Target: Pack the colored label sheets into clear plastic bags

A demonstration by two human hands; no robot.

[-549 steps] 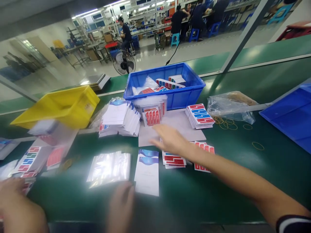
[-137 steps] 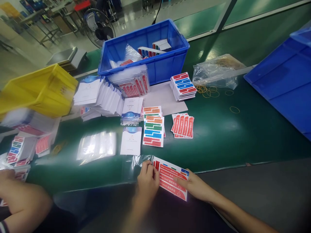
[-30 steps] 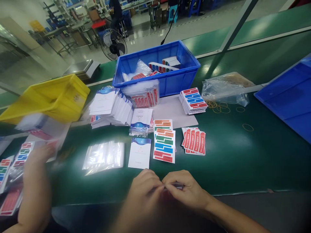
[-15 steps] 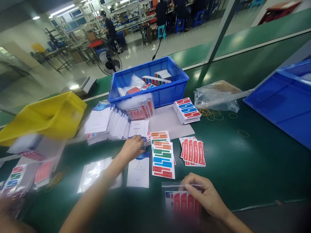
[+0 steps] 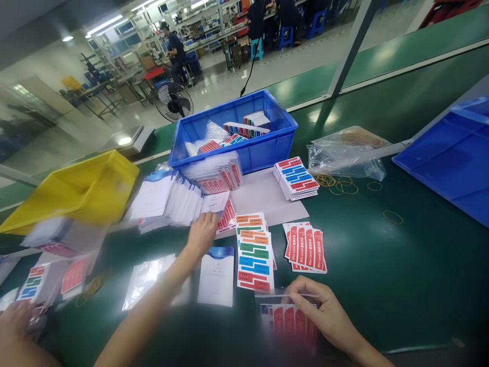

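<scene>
The left arm (image 5: 153, 304) stretches far across the desk (image 5: 355, 260). The left hand (image 5: 202, 232) bends over a white booklet (image 5: 214, 202); I can't tell if it grips. Down low, the right hand (image 5: 319, 306) pinches a clear bag (image 5: 280, 327) of red stickers (image 5: 289, 318).

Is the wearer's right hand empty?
No, the right hand holds a flat, clear plastic bag with a red-and-white label sheet showing inside.

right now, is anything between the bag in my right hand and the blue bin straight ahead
Yes: the coloured sheets lie flat just beyond the bag, then the pale paper, and packets stand on edge before the blue bin. The left hand is left of that line.
</scene>
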